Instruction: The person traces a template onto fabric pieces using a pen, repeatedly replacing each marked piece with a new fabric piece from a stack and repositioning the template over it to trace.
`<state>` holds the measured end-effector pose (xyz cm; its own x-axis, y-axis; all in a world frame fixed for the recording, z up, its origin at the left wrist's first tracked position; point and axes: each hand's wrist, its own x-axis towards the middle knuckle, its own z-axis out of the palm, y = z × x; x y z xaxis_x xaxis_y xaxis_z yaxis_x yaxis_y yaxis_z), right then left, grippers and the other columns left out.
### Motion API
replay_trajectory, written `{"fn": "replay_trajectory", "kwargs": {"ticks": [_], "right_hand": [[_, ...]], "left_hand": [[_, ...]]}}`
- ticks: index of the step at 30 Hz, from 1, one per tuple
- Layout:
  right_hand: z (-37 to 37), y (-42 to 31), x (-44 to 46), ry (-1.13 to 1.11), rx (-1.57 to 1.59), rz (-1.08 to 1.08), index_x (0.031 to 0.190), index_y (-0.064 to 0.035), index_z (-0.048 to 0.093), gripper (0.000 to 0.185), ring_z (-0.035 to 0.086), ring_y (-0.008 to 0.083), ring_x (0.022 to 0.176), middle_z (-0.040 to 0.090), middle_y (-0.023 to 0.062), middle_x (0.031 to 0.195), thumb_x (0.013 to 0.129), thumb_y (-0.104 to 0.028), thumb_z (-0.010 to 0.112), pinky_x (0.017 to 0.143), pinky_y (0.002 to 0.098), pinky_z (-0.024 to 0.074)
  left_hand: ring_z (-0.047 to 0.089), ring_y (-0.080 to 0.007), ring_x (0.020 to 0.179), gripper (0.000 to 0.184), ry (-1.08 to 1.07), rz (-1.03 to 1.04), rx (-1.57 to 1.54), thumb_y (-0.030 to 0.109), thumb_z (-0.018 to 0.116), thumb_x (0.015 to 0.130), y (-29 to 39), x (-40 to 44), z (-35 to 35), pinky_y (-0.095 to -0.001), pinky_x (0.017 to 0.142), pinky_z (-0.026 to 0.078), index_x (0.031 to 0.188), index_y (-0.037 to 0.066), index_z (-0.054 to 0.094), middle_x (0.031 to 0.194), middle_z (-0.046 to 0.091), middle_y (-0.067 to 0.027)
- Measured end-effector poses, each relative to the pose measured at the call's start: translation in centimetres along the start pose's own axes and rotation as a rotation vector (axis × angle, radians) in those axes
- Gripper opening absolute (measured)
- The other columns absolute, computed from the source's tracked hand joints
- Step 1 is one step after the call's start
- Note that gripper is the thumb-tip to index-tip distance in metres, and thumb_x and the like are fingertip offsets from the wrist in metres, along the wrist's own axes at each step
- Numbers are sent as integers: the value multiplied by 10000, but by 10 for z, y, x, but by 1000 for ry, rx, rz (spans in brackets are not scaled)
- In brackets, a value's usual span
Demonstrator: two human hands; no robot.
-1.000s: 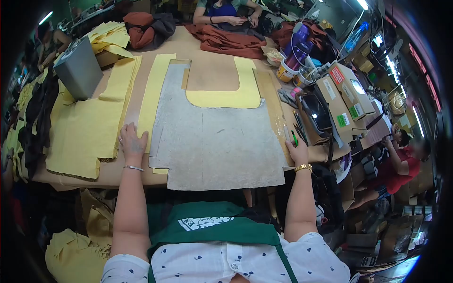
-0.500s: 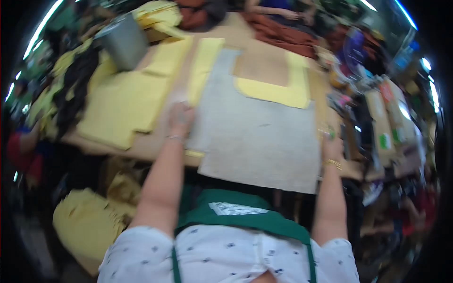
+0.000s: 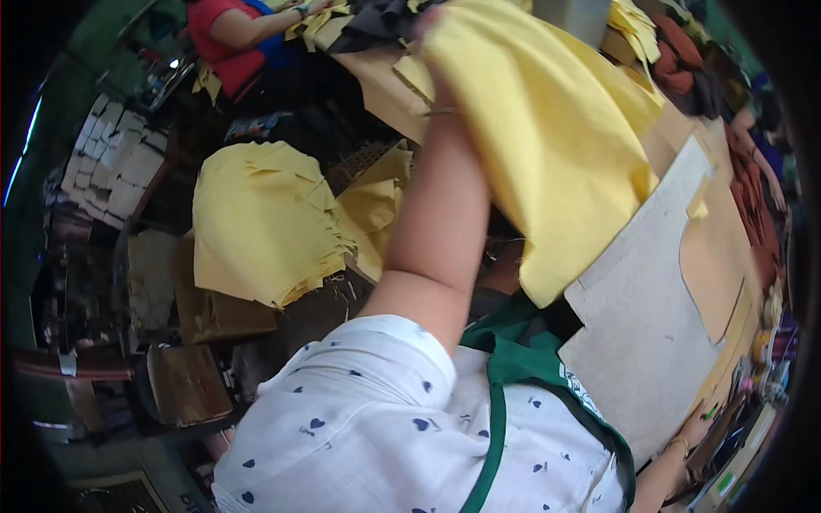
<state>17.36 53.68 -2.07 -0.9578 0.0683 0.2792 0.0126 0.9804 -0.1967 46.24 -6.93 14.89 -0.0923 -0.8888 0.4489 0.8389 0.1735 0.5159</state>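
My left hand (image 3: 430, 26), raised at the top and partly covered by cloth, grips the edge of a large yellow fabric piece (image 3: 556, 128). The fabric hangs from it in soft folds, with a lower corner reaching down beside the grey pattern board (image 3: 650, 316). That board lies on the table with a large cut-out on its far side. Down at the right, my right hand (image 3: 699, 425) is beside the board's edge, its fingers closed around a small item with a bright green part. The item's kind is too small to make out.
Stacked yellow cut pieces (image 3: 256, 218) sit low at my left, near a cardboard box (image 3: 222, 303). A co-worker in a red shirt (image 3: 214, 43) is at the far left of the table. Rust-coloured fabric (image 3: 748, 205) lies along the far right.
The view has turned left. My left hand has gone from beside the grey board to holding up yellow fabric, which lay flat on the table before. My right hand stays by the board's right side.
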Motion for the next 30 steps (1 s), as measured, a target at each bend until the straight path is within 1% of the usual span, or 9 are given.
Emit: {"fn": "replay_trajectory", "kwargs": {"ticks": [6, 10, 15, 20, 24, 26, 27, 29, 30], "right_hand": [[11, 15, 14, -37, -122, 74, 961, 31, 536, 734, 534, 347, 863, 562, 221, 944, 698, -649, 451, 757, 407, 410], [16, 23, 22, -23, -148, 87, 974, 31, 536, 752, 531, 353, 859, 561, 222, 948, 681, -659, 466, 754, 415, 410], [9, 11, 12, -24, -89, 77, 1008, 32, 523, 726, 523, 366, 878, 547, 227, 999, 691, -622, 498, 775, 410, 405], [-3, -3, 5, -98, -77, 108, 1048, 37, 504, 658, 517, 368, 926, 534, 246, 1013, 732, -540, 504, 799, 399, 400], [4, 8, 5, 6, -97, 88, 1035, 27, 520, 619, 525, 376, 907, 555, 238, 968, 732, -513, 515, 769, 402, 413], [-1, 1, 2, -26, -101, 85, 960, 26, 555, 584, 544, 352, 886, 574, 228, 924, 733, -511, 513, 762, 398, 419], [4, 8, 2, 8, -104, 69, 931, 24, 560, 574, 548, 355, 865, 576, 230, 899, 738, -514, 508, 747, 394, 422], [6, 11, 4, 61, -118, 38, 891, 23, 569, 558, 557, 354, 829, 582, 228, 861, 745, -512, 503, 725, 388, 428], [5, 8, 0, 78, -130, 24, 882, 24, 573, 551, 563, 350, 814, 586, 224, 849, 747, -506, 505, 718, 386, 431]], "left_hand": [[540, -204, 756, 292, 415, 410, 648, 293, 454, 792, 182, 43, -180, -305, 701, 439, 844, 22, 549, 811, 571, -99], [532, -225, 793, 309, 806, 454, 1320, 301, 467, 789, 313, 18, -300, -319, 729, 427, 862, 14, 554, 841, 569, -116], [521, -252, 839, 331, 1133, -18, 2248, 311, 484, 786, 417, -85, -398, -335, 765, 411, 885, 4, 559, 878, 568, -137], [511, -278, 885, 355, 1143, -493, 2425, 321, 501, 782, 461, -156, -458, -352, 801, 396, 909, -5, 565, 915, 566, -158], [503, -300, 922, 376, 1190, -597, 2631, 328, 515, 780, 449, -156, -450, -366, 830, 383, 927, -13, 569, 945, 565, -175], [499, -310, 940, 387, 1019, -133, 2802, 332, 521, 778, 417, -130, -412, -372, 845, 377, 936, -17, 572, 960, 564, -184], [497, -316, 950, 392, 699, 226, 2761, 334, 525, 778, 388, -106, -379, -376, 852, 374, 941, -19, 573, 968, 564, -188], [490, -310, 979, 442, 8, 585, 2418, 377, 547, 768, 299, -49, -301, -372, 866, 366, 967, -17, 561, 1061, 527, -179], [491, -286, 982, 366, -29, 679, 2321, 307, 587, 762, 240, -29, -278, -358, 856, 376, 963, 2, 562, 1082, 516, -164]]}}
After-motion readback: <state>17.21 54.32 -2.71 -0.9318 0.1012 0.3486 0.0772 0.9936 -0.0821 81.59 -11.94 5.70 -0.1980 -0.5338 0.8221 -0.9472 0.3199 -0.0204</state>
